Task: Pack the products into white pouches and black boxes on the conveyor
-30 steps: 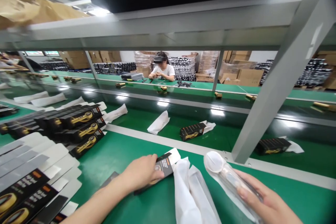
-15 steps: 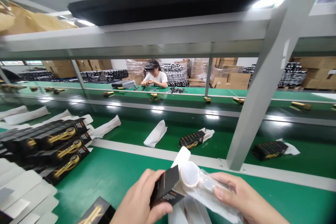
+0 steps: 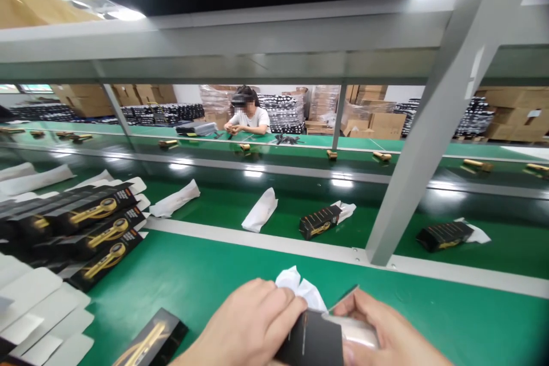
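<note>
My left hand [image 3: 253, 326] is wrapped over a black printed carton [image 3: 315, 340] at the bottom centre. My right hand [image 3: 386, 323] grips a clear plastic tray [image 3: 360, 331] whose near part sticks out of the carton's right end; the rest of it is hidden inside. The fingers of that hand also touch a raised flap of the carton. Behind my left fingers a crumpled white sleeve [image 3: 298, 285] shows, its lower part covered. Another black carton [image 3: 152, 340], printed with a gold appliance, lies left of my left hand.
Stacked black cartons [image 3: 98, 240] and white flaps [image 3: 43, 309] fill the left side. Beyond the bench edge, a belt carries white sleeves [image 3: 260, 210] and partly filled cartons [image 3: 319, 222]. A slanted metal post [image 3: 418, 143] stands at right. A co-worker [image 3: 253, 117] sits across.
The tray, held beside the carton's opening before, now sits partly inside it. My left hand has turned over the carton, and both hands are lower. The view has shifted slightly.
</note>
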Tool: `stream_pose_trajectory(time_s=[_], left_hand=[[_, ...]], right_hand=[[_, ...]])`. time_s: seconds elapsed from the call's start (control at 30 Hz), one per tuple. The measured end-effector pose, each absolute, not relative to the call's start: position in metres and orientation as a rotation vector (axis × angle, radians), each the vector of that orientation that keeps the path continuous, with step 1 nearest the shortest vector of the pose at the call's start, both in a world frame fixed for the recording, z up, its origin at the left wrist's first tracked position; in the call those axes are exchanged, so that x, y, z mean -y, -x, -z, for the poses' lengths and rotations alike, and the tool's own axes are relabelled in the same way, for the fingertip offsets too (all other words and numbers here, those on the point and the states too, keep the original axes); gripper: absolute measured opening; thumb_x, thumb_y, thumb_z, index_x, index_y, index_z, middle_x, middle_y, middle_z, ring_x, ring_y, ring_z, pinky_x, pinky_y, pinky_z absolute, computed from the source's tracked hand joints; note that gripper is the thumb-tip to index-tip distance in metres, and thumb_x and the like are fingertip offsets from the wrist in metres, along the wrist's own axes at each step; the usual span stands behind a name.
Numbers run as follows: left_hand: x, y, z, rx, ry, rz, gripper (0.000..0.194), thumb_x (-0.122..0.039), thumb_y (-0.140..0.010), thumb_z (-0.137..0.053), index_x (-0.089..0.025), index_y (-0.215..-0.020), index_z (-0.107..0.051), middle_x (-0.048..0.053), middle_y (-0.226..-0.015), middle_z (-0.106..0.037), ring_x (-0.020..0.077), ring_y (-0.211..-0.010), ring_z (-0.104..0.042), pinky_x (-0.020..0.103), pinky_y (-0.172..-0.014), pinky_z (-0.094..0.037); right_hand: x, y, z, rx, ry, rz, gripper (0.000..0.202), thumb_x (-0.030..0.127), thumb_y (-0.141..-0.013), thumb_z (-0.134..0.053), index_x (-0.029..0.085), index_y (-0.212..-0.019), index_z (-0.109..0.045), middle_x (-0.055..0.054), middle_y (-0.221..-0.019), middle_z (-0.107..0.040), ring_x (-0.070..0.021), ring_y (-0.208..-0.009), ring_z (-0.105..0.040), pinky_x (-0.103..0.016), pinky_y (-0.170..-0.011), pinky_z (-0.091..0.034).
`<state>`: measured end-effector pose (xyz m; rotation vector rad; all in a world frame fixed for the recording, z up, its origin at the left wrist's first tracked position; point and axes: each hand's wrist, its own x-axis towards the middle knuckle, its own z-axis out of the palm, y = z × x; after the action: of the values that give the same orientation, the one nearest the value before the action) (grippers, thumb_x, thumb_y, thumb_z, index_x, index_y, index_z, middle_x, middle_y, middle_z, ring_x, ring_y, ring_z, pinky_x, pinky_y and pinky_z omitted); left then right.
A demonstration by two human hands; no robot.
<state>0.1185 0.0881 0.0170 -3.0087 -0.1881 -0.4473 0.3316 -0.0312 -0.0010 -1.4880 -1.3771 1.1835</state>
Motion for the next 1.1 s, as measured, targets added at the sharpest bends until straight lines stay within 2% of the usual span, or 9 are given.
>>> stream_pose_trajectory(time_s=[0.1, 0.17, 0.27, 0.43, 0.57, 0.73, 0.8, 0.97, 1.1], left_hand=[[-0.126, -0.112, -0.03, 0.487, 3.115, 0.448, 0.048, -0.053, -0.076, -0.062, -0.025, -0.114, -0.052, 0.003, -0.098, -0.065, 0.0221, -0.084, -0.059, 0.034, -0.073, -0.047], [-0.164, -0.105, -0.036, 0.777, 3.093, 0.545, 0.042, -0.05, -0.079, -0.06, -0.028, -0.113, -0.052, 0.002, -0.109, -0.062, 0.0228, -0.097, -0.057, 0.034, -0.084, -0.044], [-0.227, -0.092, -0.036, 1.076, 2.967, 0.653, 0.042, -0.047, -0.085, -0.052, -0.024, -0.119, -0.049, 0.005, -0.12, -0.058, 0.0246, -0.109, -0.052, 0.037, -0.093, -0.039], [-0.292, -0.079, -0.012, 1.164, 2.946, 0.581, 0.041, -0.046, -0.084, -0.053, -0.022, -0.117, -0.053, 0.005, -0.117, -0.061, 0.0235, -0.107, -0.054, 0.037, -0.094, -0.04], [-0.292, -0.083, 0.006, 1.146, 3.009, 0.517, 0.042, -0.049, -0.085, -0.051, -0.024, -0.119, -0.052, 0.005, -0.117, -0.06, 0.0231, -0.109, -0.053, 0.037, -0.097, -0.038], [-0.266, -0.106, 0.005, 1.039, 3.088, 0.51, 0.041, -0.048, -0.085, -0.052, -0.027, -0.12, -0.049, 0.003, -0.117, -0.06, 0.0223, -0.106, -0.054, 0.033, -0.092, -0.04], [-0.253, -0.113, 0.0, 0.98, 3.096, 0.514, 0.041, -0.048, -0.085, -0.053, -0.027, -0.119, -0.049, 0.003, -0.116, -0.06, 0.0225, -0.103, -0.055, 0.033, -0.089, -0.041], [-0.221, -0.121, -0.012, 0.815, 3.102, 0.47, 0.043, -0.052, -0.08, -0.058, -0.027, -0.115, -0.051, 0.003, -0.11, -0.061, 0.0244, -0.097, -0.054, 0.037, -0.086, -0.04], [-0.203, -0.124, -0.018, 0.782, 3.096, 0.453, 0.042, -0.052, -0.082, -0.054, -0.026, -0.115, -0.05, 0.003, -0.108, -0.06, 0.0231, -0.092, -0.054, 0.036, -0.081, -0.042]], right_hand=[[0.001, -0.35, -0.02, 1.309, 1.188, -1.503, 0.057, 0.054, -0.073, -0.067, 0.024, -0.118, -0.049, -0.005, -0.1, -0.064, -0.0185, -0.078, -0.06, -0.027, -0.063, -0.047], [-0.039, -0.358, -0.031, 1.155, 1.174, -1.49, 0.062, 0.058, -0.08, -0.057, 0.025, -0.13, -0.04, -0.007, -0.104, -0.063, -0.0193, -0.079, -0.064, -0.031, -0.066, -0.051], [-0.116, -0.351, -0.027, 0.994, 1.363, -1.14, 0.042, 0.048, -0.089, -0.05, 0.021, -0.121, -0.047, -0.003, -0.098, -0.062, -0.0123, -0.072, -0.063, -0.024, -0.058, -0.049], [-0.205, -0.323, 0.01, 1.032, 1.431, -1.103, 0.026, 0.038, -0.092, -0.052, 0.015, -0.103, -0.057, -0.001, -0.086, -0.062, -0.0097, -0.062, -0.058, -0.025, -0.055, -0.05], [-0.203, -0.334, 0.026, 1.07, 1.449, -1.026, 0.026, 0.037, -0.092, -0.051, 0.015, -0.104, -0.057, -0.001, -0.088, -0.061, -0.01, -0.064, -0.059, -0.025, -0.055, -0.05], [-0.176, -0.345, 0.023, 1.215, 1.52, -0.994, 0.026, 0.039, -0.093, -0.049, 0.015, -0.092, -0.059, 0.005, -0.065, -0.056, -0.0063, -0.044, -0.049, -0.021, -0.043, -0.042], [-0.166, -0.34, 0.018, 1.272, 1.555, -0.892, 0.023, 0.038, -0.09, -0.051, 0.018, -0.087, -0.063, 0.004, -0.068, -0.056, -0.0087, -0.048, -0.052, -0.024, -0.048, -0.043], [-0.14, -0.322, 0.008, 1.367, 1.577, -0.568, 0.019, 0.037, -0.083, -0.057, 0.027, -0.073, -0.07, -0.002, -0.083, -0.053, -0.0233, -0.091, -0.052, -0.037, -0.084, -0.038], [-0.128, -0.312, 0.013, 1.266, 1.567, -0.537, 0.022, 0.041, -0.085, -0.05, 0.026, -0.076, -0.063, -0.004, -0.085, -0.053, -0.025, -0.091, -0.049, -0.04, -0.085, -0.036]])
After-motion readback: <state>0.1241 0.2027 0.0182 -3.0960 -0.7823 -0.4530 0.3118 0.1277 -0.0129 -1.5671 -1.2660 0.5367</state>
